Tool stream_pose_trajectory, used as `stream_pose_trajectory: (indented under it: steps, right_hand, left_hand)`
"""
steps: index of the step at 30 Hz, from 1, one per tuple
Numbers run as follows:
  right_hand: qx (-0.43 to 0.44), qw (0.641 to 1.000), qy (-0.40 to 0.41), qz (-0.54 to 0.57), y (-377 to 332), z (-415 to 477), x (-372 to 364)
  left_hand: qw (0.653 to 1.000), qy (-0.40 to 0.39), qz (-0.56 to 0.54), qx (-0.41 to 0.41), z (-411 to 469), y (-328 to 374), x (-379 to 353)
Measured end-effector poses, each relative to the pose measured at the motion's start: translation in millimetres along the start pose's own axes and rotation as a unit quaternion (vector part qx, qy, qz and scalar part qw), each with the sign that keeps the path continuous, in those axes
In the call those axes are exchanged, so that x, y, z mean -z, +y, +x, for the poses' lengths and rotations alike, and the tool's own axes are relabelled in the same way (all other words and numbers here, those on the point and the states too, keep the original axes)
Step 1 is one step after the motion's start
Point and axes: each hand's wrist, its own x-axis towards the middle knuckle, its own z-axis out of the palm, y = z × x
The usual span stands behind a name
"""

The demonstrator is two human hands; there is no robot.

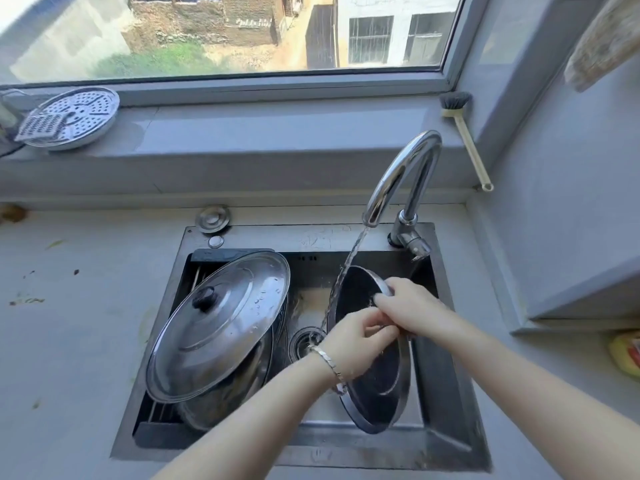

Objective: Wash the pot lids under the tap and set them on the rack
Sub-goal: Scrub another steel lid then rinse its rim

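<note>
You hold a dark lid (377, 382) on edge over the right half of the sink (311, 237). Your right hand (412, 306) grips its upper rim. Your left hand (356, 341), a bracelet (327, 362) on the wrist, lies curled against the lid's dark face; what its fingers (372, 320) pinch is hidden. Water (346, 268) runs from the tap (401, 174) past the lid's left edge towards the drain (304, 341). At the left of the sink a big steel lid (221, 323) sits tilted on a pot (221, 400), over a rack (162, 414). A perforated steamer plate (72, 116) rests on the window sill (259, 133), and a brush (464, 133) leans in its right corner.
</note>
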Motion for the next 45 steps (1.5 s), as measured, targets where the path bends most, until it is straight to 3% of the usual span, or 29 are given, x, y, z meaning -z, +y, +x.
stream_pose_trajectory:
  steps: [2, 4, 6, 9, 12, 14, 17, 19, 23, 26, 28, 30, 34, 37, 40, 45]
  right_hand:
    - [-0.011, 0.998, 0.055, 0.034, 29.0, 4.6, 5.8]
    - [-0.057, 0.982, 0.089, 0.159, 56.5, 6.7, 12.6]
    - [-0.139, 0.937, 0.095, 0.307, 81.3, 3.6, 14.1]
    - [-0.227, 0.869, 0.073, 0.433, 107.3, -2.8, -6.6]
    - [-0.246, 0.821, 0.042, 0.513, 109.5, -7.9, -40.1]
    - [-0.234, 0.771, 0.007, 0.592, 100.6, -10.5, -57.5]
    - [-0.194, 0.727, -0.002, 0.658, 92.1, -6.1, -63.6]
    - [-0.156, 0.746, 0.018, 0.648, 89.6, 0.0, -50.2]
    - [-0.075, 0.862, 0.071, 0.497, 77.8, -2.9, 7.8]
    - [-0.028, 0.931, 0.065, 0.357, 66.9, -11.6, 48.3]
    - [-0.023, 0.959, 0.053, 0.277, 62.1, -14.9, 62.7]
    - [-0.047, 0.973, 0.039, 0.225, 59.1, -14.9, 68.0]
    - [-0.111, 0.986, -0.013, 0.123, 68.7, 0.1, 50.6]
    - [-0.089, 0.992, 0.032, 0.086, 75.2, 23.0, 30.0]
    - [-0.074, 0.968, 0.073, 0.229, 62.3, 39.8, 17.6]
    - [-0.07, 0.857, 0.132, 0.492, 28.9, 55.8, 11.9]
  left_hand:
    - [0.998, 0.053, 0.017, 0.024, -0.2, -9.9, 6.8]
    - [0.984, 0.137, 0.075, 0.081, -3.7, -25.7, 17.8]
    - [0.97, 0.177, 0.069, 0.154, -12.3, -41.5, 27.1]
    - [0.959, 0.168, 0.003, 0.228, -18.1, -56.7, 31.7]
    - [0.961, 0.229, -0.028, 0.152, -21.7, -53.2, 36.2]
    - [0.961, 0.26, -0.022, 0.096, -24.4, -46.8, 41.7]
    - [0.951, 0.292, -0.037, 0.092, -27.3, -39.3, 48.0]
    - [0.946, 0.299, -0.05, 0.113, -24.1, -45.6, 47.4]
    - [0.931, 0.274, -0.163, 0.179, -9.3, -68.6, 32.6]
    - [0.917, 0.234, -0.22, 0.234, -2.3, -68.7, 15.8]
    - [0.919, 0.213, -0.213, 0.254, -3.7, -65.3, 7.0]
    - [0.934, 0.217, -0.114, 0.259, -4.4, -67.0, 5.3]
    - [0.933, 0.265, -0.008, 0.244, -7.3, -70.7, 18.2]
    - [0.925, 0.269, 0.037, 0.266, -9.0, -72.6, 31.6]
    - [0.918, 0.258, 0.072, 0.292, -8.5, -73.8, 39.7]
    - [0.911, 0.25, 0.09, 0.314, -9.3, -56.3, 41.9]
